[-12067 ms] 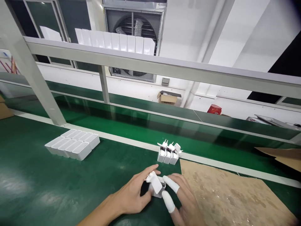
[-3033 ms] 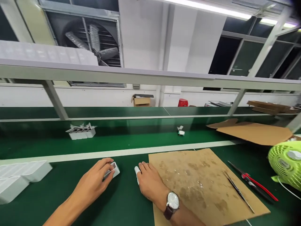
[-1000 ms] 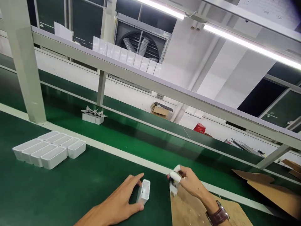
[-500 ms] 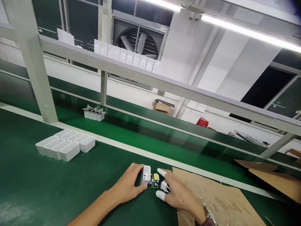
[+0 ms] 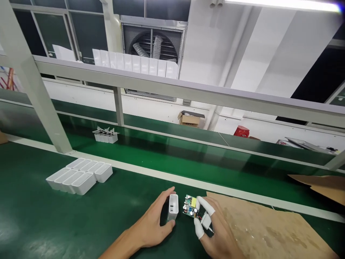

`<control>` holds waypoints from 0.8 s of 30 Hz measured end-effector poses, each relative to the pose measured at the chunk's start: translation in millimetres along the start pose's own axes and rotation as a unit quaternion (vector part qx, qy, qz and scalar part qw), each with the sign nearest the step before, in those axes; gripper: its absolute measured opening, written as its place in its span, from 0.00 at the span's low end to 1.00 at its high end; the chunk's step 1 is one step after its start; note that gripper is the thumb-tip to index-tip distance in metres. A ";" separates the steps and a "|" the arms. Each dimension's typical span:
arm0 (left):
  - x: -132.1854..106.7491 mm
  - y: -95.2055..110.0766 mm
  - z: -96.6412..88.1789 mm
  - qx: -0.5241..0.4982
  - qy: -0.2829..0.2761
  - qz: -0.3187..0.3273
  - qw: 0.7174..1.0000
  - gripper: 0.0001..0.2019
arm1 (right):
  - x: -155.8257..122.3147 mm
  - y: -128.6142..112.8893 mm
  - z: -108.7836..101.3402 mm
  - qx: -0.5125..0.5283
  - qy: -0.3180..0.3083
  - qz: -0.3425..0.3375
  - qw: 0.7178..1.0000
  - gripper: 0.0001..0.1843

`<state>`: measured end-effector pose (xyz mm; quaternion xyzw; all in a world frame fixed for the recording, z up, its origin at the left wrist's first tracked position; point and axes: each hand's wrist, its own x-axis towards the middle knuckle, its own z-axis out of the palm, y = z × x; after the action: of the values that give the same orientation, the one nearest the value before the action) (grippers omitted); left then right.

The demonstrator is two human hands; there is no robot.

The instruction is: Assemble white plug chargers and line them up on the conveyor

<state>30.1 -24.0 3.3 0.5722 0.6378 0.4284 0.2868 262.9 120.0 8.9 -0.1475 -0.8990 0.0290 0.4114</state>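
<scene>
My left hand has its thumb and fingers round a white plastic charger housing, whose open top faces up and shows a dark slot inside. To the right, my right hand, with white finger cots on thumb and forefinger, pinches a small circuit board by its near edge. Yellow, blue and silver parts stand on the board. A white plug cap with metal prongs sits in the right palm, apparently joined to the board by short wires. A gap separates board and housing.
Several open white housings stand in rows on the green table at left. A cardboard sheet lies at right. Beyond a pale strip is a green belt with a group of pronged white parts. A metal post rises at left.
My right hand has turned the circuit board so its left end points at the housing, and drawn it away to the right. The left hand still holds the housing. The camera view has shifted.
</scene>
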 end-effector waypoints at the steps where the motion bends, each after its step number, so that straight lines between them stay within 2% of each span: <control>1: 1.0 -0.7 2.0 -0.011 0.007 0.016 1.000 0.44 | 2.6 -2.4 -2.1 -0.007 0.006 -0.006 1.000 0.29; 3: 3.8 -1.3 5.6 -0.005 0.036 0.034 0.999 0.43 | 5.2 -5.5 -3.4 -0.011 0.015 -0.014 1.000 0.28; 6: 6.5 -0.4 7.4 0.051 0.061 -0.007 0.997 0.45 | 2.4 -5.1 0.4 -0.004 0.023 -0.005 1.000 0.27; 8: 5.6 1.3 6.1 0.059 0.033 -0.032 0.997 0.52 | -1.9 -2.3 4.7 0.010 0.026 0.013 1.000 0.29; 11: 1.8 8.5 3.1 0.029 -0.045 -0.037 0.998 0.66 | -7.0 1.7 9.5 0.036 0.033 0.039 0.998 0.32; 13: 0.3 16.9 1.9 0.032 -0.094 -0.054 0.994 0.59 | -7.4 2.1 9.7 0.042 0.036 0.049 0.997 0.32; 15: 1.0 24.7 2.0 0.049 -0.110 -0.071 0.990 0.42 | -5.3 0.1 6.4 0.038 0.043 0.048 0.997 0.31; 17: 3.6 27.8 3.1 0.069 -0.071 -0.046 0.994 0.31 | -1.8 -4.5 0.6 0.034 0.050 0.039 0.997 0.30; 21: 9.0 16.6 5.2 0.120 0.047 0.085 0.988 0.33 | 3.3 -17.3 -8.0 0.067 0.029 -0.004 0.997 0.31; 24: 9.2 6.7 6.1 0.149 0.066 0.138 0.977 0.34 | 1.1 -23.1 -3.3 0.048 0.039 -0.046 0.997 0.35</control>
<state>37.0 -13.9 7.5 0.6617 0.6267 0.4008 0.0937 259.1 98.1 15.9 -0.0872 -0.8855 0.0475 0.4538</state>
